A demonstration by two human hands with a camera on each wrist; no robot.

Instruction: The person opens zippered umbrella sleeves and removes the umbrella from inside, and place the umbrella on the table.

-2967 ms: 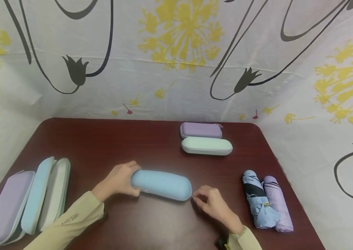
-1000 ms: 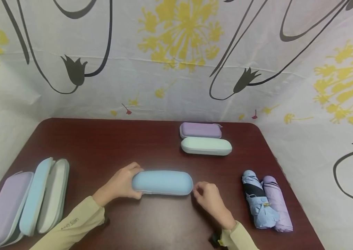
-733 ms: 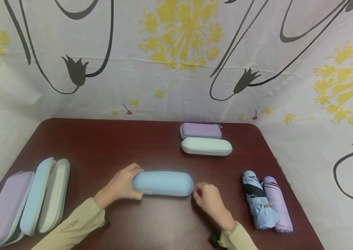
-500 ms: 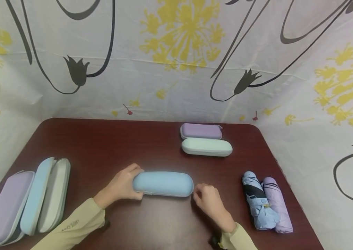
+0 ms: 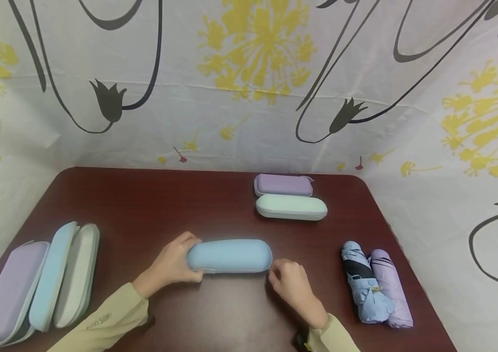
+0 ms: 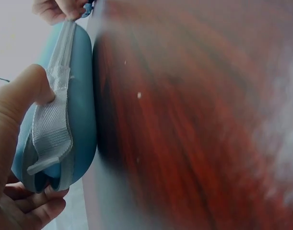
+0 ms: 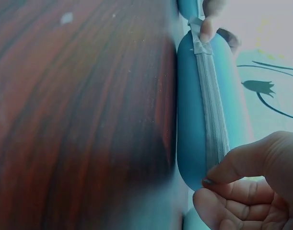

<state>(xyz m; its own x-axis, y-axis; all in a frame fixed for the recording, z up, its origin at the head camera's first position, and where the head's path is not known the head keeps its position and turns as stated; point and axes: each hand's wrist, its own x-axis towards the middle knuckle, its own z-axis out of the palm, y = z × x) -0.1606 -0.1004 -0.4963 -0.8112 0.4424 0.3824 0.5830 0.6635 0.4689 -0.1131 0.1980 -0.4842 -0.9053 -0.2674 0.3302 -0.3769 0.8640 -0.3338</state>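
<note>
A light blue zippered hard case (image 5: 229, 255) lies lengthwise across the middle of the table. My left hand (image 5: 171, 259) grips its left end; in the left wrist view the thumb presses the grey fabric tab (image 6: 51, 129) where the zipper ends. Along the case's near side the zipper (image 7: 213, 110) looks closed over the stretch that shows. At the right end my right hand (image 5: 294, 288) pinches a small zipper pull (image 7: 207, 181) between thumb and forefinger, its other fingers curled. Most of the pull is hidden by the fingertips.
On the left stand a purple case (image 5: 9, 293), a blue case (image 5: 53, 276) and a pale green-white case (image 5: 77, 276). A purple case (image 5: 284, 185) and a mint case (image 5: 291, 207) lie at the back. Blue (image 5: 365, 283) and lilac (image 5: 392, 288) folded umbrellas lie right.
The blue case, slanted three seconds ago, now lies nearly straight across, its right end swung away from me. My right hand has shifted slightly along that end; the left keeps its grip.
</note>
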